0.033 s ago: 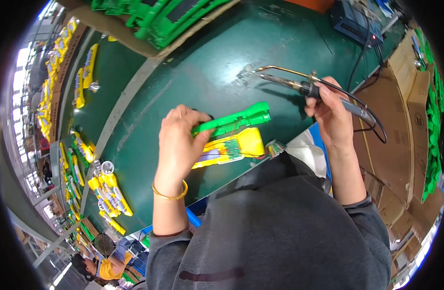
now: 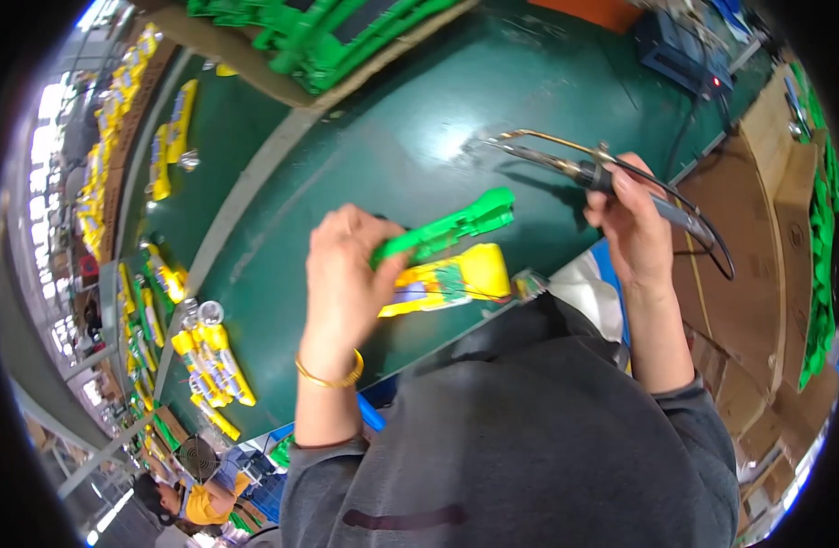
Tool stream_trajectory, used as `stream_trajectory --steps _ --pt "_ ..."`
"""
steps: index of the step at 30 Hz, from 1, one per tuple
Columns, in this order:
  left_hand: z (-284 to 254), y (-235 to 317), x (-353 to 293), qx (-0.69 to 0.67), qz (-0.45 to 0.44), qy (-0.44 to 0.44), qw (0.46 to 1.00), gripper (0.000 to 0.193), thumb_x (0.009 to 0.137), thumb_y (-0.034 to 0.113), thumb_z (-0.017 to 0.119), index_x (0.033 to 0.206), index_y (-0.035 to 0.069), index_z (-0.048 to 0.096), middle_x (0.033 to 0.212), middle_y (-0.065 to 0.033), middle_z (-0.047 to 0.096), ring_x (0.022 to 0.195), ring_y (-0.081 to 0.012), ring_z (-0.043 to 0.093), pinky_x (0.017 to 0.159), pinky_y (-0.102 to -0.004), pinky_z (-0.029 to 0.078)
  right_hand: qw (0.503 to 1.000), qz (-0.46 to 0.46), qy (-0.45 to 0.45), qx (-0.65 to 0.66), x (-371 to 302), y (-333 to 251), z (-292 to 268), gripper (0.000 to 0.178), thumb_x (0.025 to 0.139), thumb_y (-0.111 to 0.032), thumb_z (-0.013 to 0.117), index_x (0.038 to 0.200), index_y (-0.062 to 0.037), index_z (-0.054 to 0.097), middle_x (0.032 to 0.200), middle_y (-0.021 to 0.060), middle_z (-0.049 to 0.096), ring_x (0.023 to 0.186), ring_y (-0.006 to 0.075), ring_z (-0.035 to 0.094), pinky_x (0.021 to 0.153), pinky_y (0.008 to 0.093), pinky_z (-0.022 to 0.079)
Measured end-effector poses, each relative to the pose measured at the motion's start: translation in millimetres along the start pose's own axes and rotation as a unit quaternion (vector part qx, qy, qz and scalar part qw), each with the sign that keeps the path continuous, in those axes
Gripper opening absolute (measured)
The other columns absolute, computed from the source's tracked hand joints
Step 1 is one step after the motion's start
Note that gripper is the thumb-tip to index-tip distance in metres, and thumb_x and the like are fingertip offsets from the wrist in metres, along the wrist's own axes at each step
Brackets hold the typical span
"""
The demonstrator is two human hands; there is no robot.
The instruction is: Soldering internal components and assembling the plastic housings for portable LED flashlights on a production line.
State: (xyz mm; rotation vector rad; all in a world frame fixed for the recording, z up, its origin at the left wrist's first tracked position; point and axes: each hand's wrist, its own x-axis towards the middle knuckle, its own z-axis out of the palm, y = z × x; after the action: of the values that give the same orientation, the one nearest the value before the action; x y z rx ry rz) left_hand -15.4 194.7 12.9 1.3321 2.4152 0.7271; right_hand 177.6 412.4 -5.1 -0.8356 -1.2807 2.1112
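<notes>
My left hand (image 2: 351,265), with a gold bangle at its wrist, is closed on one end of a green plastic torch-shaped housing (image 2: 451,226) above the table. Just under it lies an open yellow housing (image 2: 484,272) of the same shape, a small green circuit board (image 2: 449,281) and thin wires inside. Its near-left end is hidden by my left hand. In my right hand (image 2: 631,219) I grip a soldering iron (image 2: 565,168) by its dark handle. A thin brass-coloured tube runs along it, and the tip points left over the table, apart from both housings.
The green table (image 2: 282,247) has a cardboard box (image 2: 346,91) of green housings at its far edge. Yellow torches (image 2: 209,365) lie in groups at left. A blue soldering station (image 2: 680,59) stands far right, beside cardboard boxes (image 2: 739,237). A co-worker (image 2: 200,502) sits lower left.
The whole view has shifted slightly. The green housing in my left hand has tilted a little, its free end rising. My right hand keeps its hold on the soldering iron.
</notes>
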Motion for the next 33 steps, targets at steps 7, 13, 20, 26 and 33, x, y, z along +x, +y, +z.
stream_trajectory --steps 7,13,20,26,33 --pt "7 23 -65 0.008 0.058 -0.064 0.996 0.063 0.071 0.019 0.073 0.129 0.010 0.049 0.121 -0.0148 0.051 0.109 -0.0346 0.049 0.096 -0.0468 0.038 0.999 -0.017 0.018 0.024 4 11 -11 0.020 0.089 -0.019 0.059 0.101 -0.0047 0.052 0.084 0.0027 0.054 0.072 0.0095 0.055 0.058 0.0237 0.045" --pt "-20 -29 -60 0.078 -0.010 -0.056 0.995 0.057 0.069 0.004 0.065 0.124 0.008 0.052 0.117 -0.0185 0.055 0.105 -0.0351 0.053 0.089 -0.0426 0.044 0.998 -0.043 -0.031 0.016 9 11 -21 0.017 0.091 -0.019 0.057 0.099 -0.0054 0.052 0.084 0.0018 0.054 0.072 0.0091 0.053 0.063 0.0242 0.042" --pt "-100 -215 1 0.172 -0.216 0.240 0.930 0.064 0.076 0.008 0.067 0.134 0.012 0.041 0.111 -0.0188 0.056 0.102 -0.0386 0.056 0.084 -0.0444 0.048 0.991 -0.052 -0.108 0.064 17 22 -37 0.024 0.094 -0.018 0.054 0.112 -0.0024 0.052 0.098 0.0053 0.057 0.081 0.0127 0.050 0.072 0.0268 0.040" --pt "-106 -245 -2 0.234 -0.203 0.285 0.907 0.069 0.071 0.016 0.074 0.132 0.010 0.043 0.117 -0.0180 0.055 0.104 -0.0373 0.056 0.088 -0.0432 0.048 0.990 -0.053 -0.085 0.100 27 34 -47 0.024 0.095 -0.017 0.052 0.112 -0.0008 0.051 0.103 0.0080 0.057 0.082 0.0140 0.050 0.072 0.0284 0.039" --pt "-140 -224 -186 0.361 -0.410 0.336 0.767 0.053 0.069 0.009 0.065 0.121 0.003 0.051 0.111 -0.0184 0.061 0.107 -0.0357 0.056 0.089 -0.0447 0.047 0.993 -0.038 -0.074 0.083 25 34 -44 0.023 0.095 -0.018 0.051 0.110 -0.0009 0.051 0.093 0.0057 0.052 0.082 0.0141 0.047 0.072 0.0283 0.038"
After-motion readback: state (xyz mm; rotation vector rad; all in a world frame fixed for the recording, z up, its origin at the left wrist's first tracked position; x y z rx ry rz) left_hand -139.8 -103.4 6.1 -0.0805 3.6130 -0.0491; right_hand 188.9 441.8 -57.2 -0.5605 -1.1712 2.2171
